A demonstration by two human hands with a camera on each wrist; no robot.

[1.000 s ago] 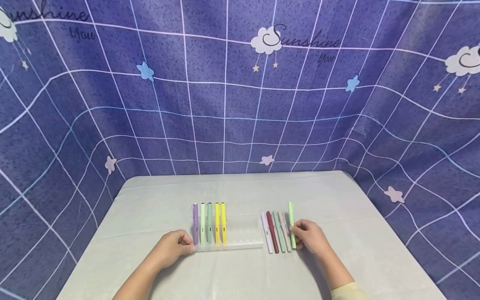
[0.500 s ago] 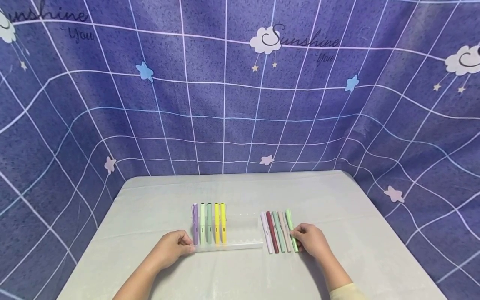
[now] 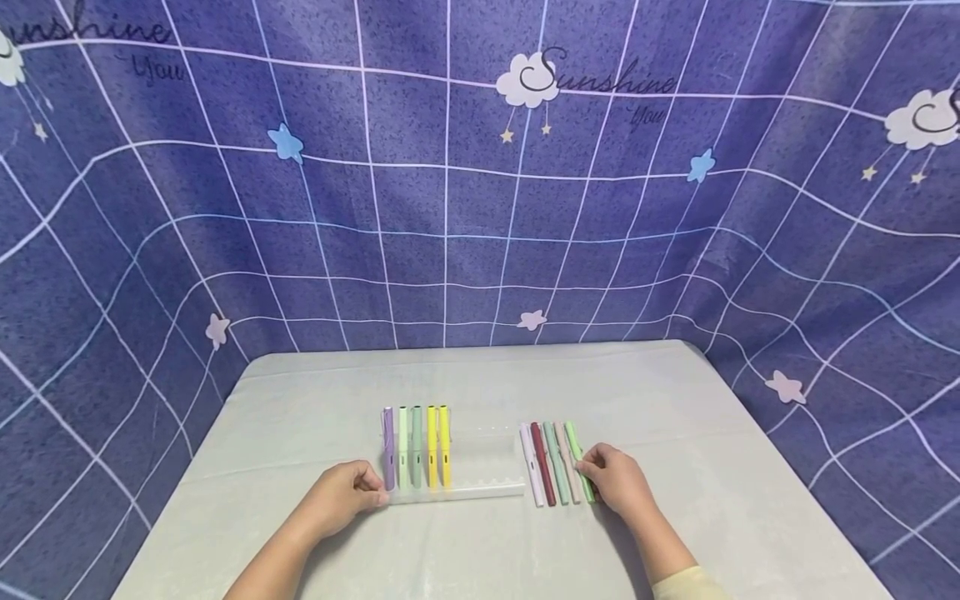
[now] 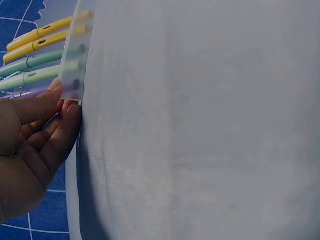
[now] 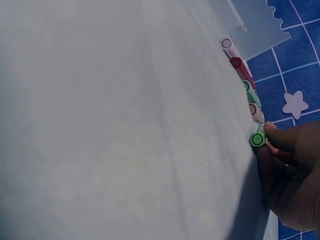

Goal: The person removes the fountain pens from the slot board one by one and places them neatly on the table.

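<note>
My left hand [image 3: 339, 500] pinches the left front corner of a clear plastic pen stand [image 3: 487, 490], thumb on top in the left wrist view. In the stand lean a purple pen [image 3: 389, 454], a pale green pen [image 3: 403, 450], a grey-green pen [image 3: 417, 450] and two yellow pens [image 4: 37, 32]. Right of it, my right hand [image 3: 618, 482] pinches a bright green pen [image 5: 257, 139] lying on the table. Beside that pen lie a beige pen [image 3: 567, 462], a teal pen [image 3: 557, 467], a dark red pen [image 3: 543, 467] and a lilac pen [image 3: 532, 467], roughly parallel.
A pale cloth covers the table [image 3: 465, 558]. Behind and at both sides hangs a blue-purple curtain [image 3: 405, 200] with grid lines, stars and clouds. The stand's right part, next to the lilac pen, shows bare notches.
The bright green pen, first held more upright, has been lowered and moved left against the beige pen, with my right hand still on it. My left hand stays at the stand's corner.
</note>
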